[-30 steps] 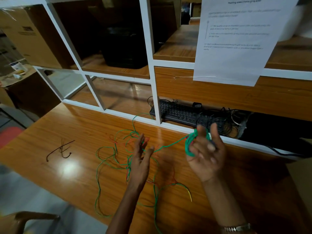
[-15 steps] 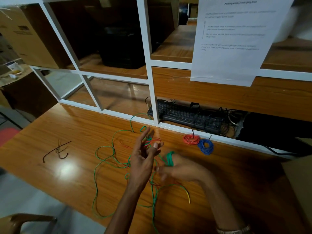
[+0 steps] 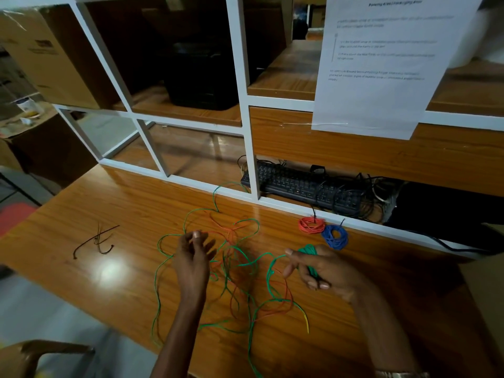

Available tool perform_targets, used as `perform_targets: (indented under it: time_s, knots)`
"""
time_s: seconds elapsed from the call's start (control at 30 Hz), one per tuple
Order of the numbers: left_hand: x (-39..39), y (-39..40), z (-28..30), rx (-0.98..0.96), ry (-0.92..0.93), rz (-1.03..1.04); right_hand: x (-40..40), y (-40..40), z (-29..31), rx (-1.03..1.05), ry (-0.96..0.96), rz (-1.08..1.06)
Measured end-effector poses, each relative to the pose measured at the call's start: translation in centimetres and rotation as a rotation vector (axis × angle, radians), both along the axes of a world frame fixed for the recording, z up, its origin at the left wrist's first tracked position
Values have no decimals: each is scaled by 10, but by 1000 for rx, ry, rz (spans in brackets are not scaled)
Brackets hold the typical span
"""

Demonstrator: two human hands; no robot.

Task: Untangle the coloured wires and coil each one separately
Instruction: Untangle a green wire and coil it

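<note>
- Two finished coils we see at the back of the wooden table (image 3: 81,214): an orange coil (image 3: 311,224) and, touching it on the right, a blue coil (image 3: 335,236), both just in front of the white shelf frame (image 3: 246,105)
- Our right hand (image 3: 324,268) has its fingers curled round a partly wound green coil (image 3: 309,252)
- From that coil the green wire (image 3: 240,264) runs left into a loose tangle with orange wire (image 3: 231,233), spread over the table between our hands
- Our left hand (image 3: 195,255) hovers over the tangle, fingers loosely spread and gripping nothing we can make out
- Black cable ties (image 3: 95,241) lie well off to the left; a keyboard (image 3: 302,186) sits under the shelf
</note>
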State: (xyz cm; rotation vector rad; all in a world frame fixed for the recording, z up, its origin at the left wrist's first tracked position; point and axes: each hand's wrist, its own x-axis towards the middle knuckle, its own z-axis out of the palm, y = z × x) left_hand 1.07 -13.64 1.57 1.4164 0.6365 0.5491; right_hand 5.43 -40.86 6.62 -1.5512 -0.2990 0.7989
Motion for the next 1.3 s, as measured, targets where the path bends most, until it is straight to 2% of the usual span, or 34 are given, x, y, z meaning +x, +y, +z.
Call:
perform_targets:
  time_s: [0.03,0.1,0.2,0.33,0.37,0.43,0.5,0.53,0.67,0.77,0.9,1.03,1.17,1.3]
  knots:
    - [1,0,-1,-50,24,-59,1,-1,-1,-6,5,-19]
    - [1,-7,-2,-16,79,-166,2,2,-1,-6,-3,-47]
    - [-2,-24,-5,157,91,-313,1,8,2,-3,-17,-72]
    - [-5,-48,-9,458,11,-536,0,10,2,60,-3,-55]
    - [-5,-51,-9,470,26,-552,0,10,1,81,2,-57]
    - [-2,-51,-13,426,160,-548,0,10,1,102,2,-63]
    - [0,-44,-16,576,327,-583,-2,10,3,110,0,-69]
    - [-2,-41,-18,626,335,-628,-3,10,4,115,5,-69]
    - [-6,-52,3,448,17,-829,-5,10,4,151,59,-50]
    - [-6,-60,12,432,-84,-785,-4,11,2,200,107,-76]
    - [-7,-44,13,405,-108,-615,2,4,-4,232,159,-205]
    - [-5,-34,12,584,-73,-596,11,-4,-5,256,99,-362]
    - [-2,-26,10,873,-27,-509,36,-33,-4,375,123,-662]
    - [0,-2,1,882,-1,-407,48,-60,-6,398,186,-836]
